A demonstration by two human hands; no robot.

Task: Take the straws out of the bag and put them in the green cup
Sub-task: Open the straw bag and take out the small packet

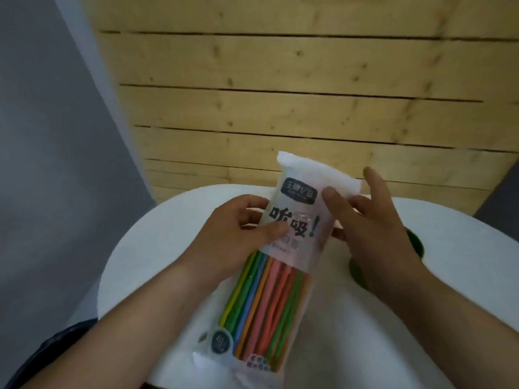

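A long plastic bag with a white printed top and a clear lower half is held above the white round table. Several coloured straws show through the clear part. My left hand grips the bag's left side, thumb on the front. My right hand pinches the bag's right side near the top, thumb on the front, with the index finger raised straight. The green cup is mostly hidden behind my right hand; only dark green bits of its rim show.
A wooden plank wall rises behind the table. A grey wall is at the left. Dark trousers show at the lower left beside the table edge.
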